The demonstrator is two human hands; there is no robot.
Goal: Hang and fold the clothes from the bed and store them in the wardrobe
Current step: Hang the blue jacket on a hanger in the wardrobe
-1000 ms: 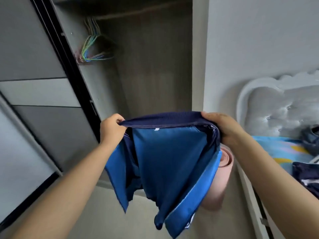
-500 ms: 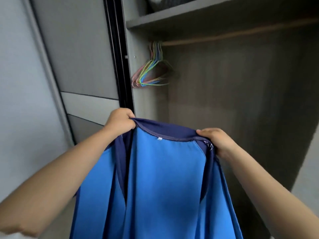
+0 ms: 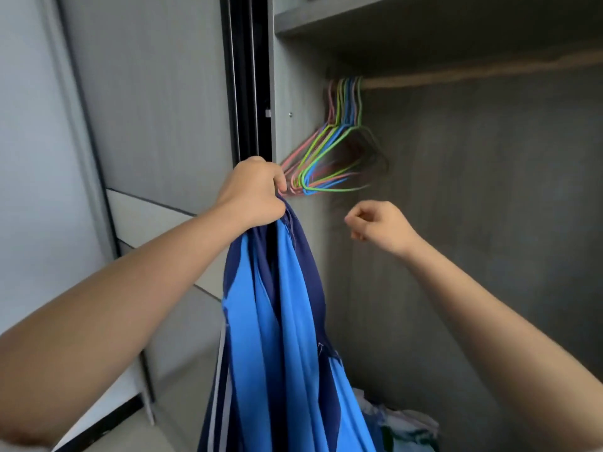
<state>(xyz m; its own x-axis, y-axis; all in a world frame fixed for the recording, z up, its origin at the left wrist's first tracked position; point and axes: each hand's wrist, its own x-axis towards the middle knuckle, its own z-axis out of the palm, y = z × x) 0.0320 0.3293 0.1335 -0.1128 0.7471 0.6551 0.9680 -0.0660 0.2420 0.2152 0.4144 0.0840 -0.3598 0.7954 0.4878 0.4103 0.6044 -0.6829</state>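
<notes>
At the open wardrobe, we start on the far left with the grey sliding door panel (image 3: pixel 146 102) and its black track (image 3: pixel 244 76). Next comes our left hand (image 3: pixel 254 194), raised and clenched around the gathered collar end of the bright blue and navy sports shirt (image 3: pixel 277 321), which hangs from that fist in a long, limp fall, clear of the bed and just in front of the wardrobe's inner side wall. Just right of the fist, a bunch of thin pink, green and blue wire hangers (image 3: pixel 329 158) dangles from the wooden rail (image 3: pixel 473 71) under the grey shelf (image 3: pixel 424 17). Further right, our right hand (image 3: pixel 378 228) hovers with fingers loosely curled, holding nothing, a little below the hangers. Some crumpled cloth (image 3: pixel 401 422) lies low in the wardrobe.

We judge the shirt light, soft and rather slick, a fabric that slumps and may slide off thin wire. The firm places to take it are the collar and shoulder seams. The hangers look light, springy and liable to tangle, so one is best lifted out by its hook.
</notes>
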